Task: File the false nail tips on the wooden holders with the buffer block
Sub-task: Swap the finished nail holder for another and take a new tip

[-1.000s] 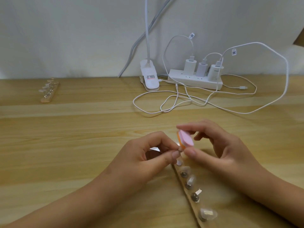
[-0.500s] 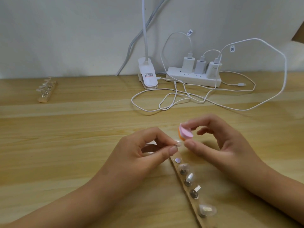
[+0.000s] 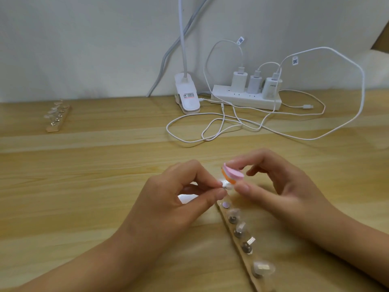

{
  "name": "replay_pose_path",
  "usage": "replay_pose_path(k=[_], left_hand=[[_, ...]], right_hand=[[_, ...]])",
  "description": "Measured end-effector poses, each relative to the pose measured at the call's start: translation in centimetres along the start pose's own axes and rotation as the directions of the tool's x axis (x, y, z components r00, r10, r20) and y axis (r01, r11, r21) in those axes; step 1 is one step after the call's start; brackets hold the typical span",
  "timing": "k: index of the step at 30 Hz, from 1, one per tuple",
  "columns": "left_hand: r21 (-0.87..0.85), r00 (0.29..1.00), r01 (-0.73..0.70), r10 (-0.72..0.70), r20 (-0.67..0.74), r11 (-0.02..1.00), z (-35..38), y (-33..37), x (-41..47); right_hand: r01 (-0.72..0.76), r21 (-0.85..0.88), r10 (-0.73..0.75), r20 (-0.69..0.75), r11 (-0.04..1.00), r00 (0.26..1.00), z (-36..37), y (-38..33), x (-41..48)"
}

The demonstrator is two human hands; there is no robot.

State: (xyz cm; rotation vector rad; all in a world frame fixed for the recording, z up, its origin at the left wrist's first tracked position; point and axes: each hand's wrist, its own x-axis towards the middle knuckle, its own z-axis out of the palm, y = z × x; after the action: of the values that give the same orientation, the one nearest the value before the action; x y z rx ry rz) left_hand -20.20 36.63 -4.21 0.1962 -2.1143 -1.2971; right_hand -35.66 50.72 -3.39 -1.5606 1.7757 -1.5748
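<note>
Since a second ago your hands have lifted slightly off the long wooden holder strip, leaving its top stud bare. Your left hand pinches the small clear false nail tip against the pink-and-orange buffer block pinched in your right hand. The tip looks light, thin and slippery, so hold its base and stroke gently.

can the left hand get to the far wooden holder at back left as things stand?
Probably not right away. The table between the left hand and the far holder looks bare, but its fingers are pinching a nail tip against the buffer block.
</note>
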Motion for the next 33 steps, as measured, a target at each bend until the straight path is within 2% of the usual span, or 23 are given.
replay_pose_path(k=[1, 3, 5, 7, 9, 10, 12, 13, 16, 19, 21, 23, 25, 27, 30, 33], left_hand=[[0.033, 1.000, -0.018, 0.018, -0.001, 0.999, -0.06, -0.01, -0.03], [0.127, 0.995, -0.102, 0.103, 0.002, 0.987, -0.22, -0.04, 0.05], [0.172, 0.987, -0.157, 0.159, 0.001, 0.972, -0.39, -0.09, 0.17], [0.175, 0.986, -0.162, 0.165, -0.003, 0.971, -0.53, -0.17, 0.23], [0.174, 0.986, -0.164, 0.168, -0.009, 0.971, -0.55, -0.15, 0.19], [0.177, 0.984, -0.172, 0.177, -0.010, 0.969, -0.56, -0.14, 0.17], [0.184, 0.981, -0.192, 0.196, -0.002, 0.964, -0.56, -0.12, 0.19], [0.188, 0.979, -0.200, 0.203, 0.001, 0.962, -0.57, -0.12, 0.20], [0.185, 0.979, -0.199, 0.202, 0.001, 0.962, -0.51, -0.07, 0.16], [0.191, 0.977, -0.211, 0.215, -0.003, 0.959, -0.49, -0.01, 0.17], [0.209, 0.974, -0.224, 0.227, 0.011, 0.952, -0.43, -0.02, 0.15], [0.213, 0.973, -0.228, 0.229, 0.020, 0.950, -0.41, -0.01, 0.08], [0.205, 0.974, -0.226, 0.228, 0.017, 0.952, -0.41, 0.01, 0.10], [0.197, 0.975, -0.220, 0.220, 0.021, 0.955, -0.42, -0.01, 0.13], [0.180, 0.980, -0.199, 0.200, 0.015, 0.963, -0.34, -0.03, 0.05], [0.127, 0.988, -0.152, 0.154, -0.006, 0.980, -0.23, -0.12, 0.09]], right_hand=[[-0.068, 0.055, 0.069, -0.011, 0.996, 0.998, -0.20, 0.08, 0.18], [-0.029, 0.119, 0.035, -0.050, 0.993, 0.998, -0.43, -0.27, 0.05], [0.062, 0.081, -0.063, 0.013, 0.995, 0.998, -0.27, -0.69, -0.37], [0.015, 0.027, -0.016, 0.060, 1.000, 0.998, -0.08, -0.31, -0.51], [-0.027, 0.028, 0.027, 0.005, 0.999, 1.000, -0.28, -0.05, -0.35], [0.021, 0.014, -0.020, -0.032, 1.000, 0.999, -0.28, -0.13, -0.31], [0.147, -0.049, -0.148, -0.015, 0.988, 0.989, -0.06, -0.29, -0.58], [0.136, -0.075, -0.135, 0.015, 0.988, 0.991, 0.09, -0.27, -0.61], [-0.019, -0.001, 0.019, -0.015, 1.000, 1.000, -0.04, -0.17, -0.43], [0.104, -0.019, -0.105, -0.013, 0.994, 0.994, 0.08, -0.39, -0.56], [0.067, -0.051, -0.066, 0.030, 0.996, 0.997, 0.28, -0.26, -0.54], [-0.001, -0.009, 0.001, -0.013, 1.000, 1.000, 0.18, -0.11, -0.42], [0.089, -0.008, -0.089, -0.043, 0.996, 0.995, 0.16, -0.35, -0.58], [0.141, -0.052, -0.140, 0.008, 0.989, 0.990, 0.24, -0.30, -0.78], [0.034, -0.037, -0.036, -0.038, 0.999, 0.999, 0.07, 0.16, -0.45], [0.179, -0.093, -0.181, -0.020, 0.980, 0.983, 0.08, 0.06, -0.57]])
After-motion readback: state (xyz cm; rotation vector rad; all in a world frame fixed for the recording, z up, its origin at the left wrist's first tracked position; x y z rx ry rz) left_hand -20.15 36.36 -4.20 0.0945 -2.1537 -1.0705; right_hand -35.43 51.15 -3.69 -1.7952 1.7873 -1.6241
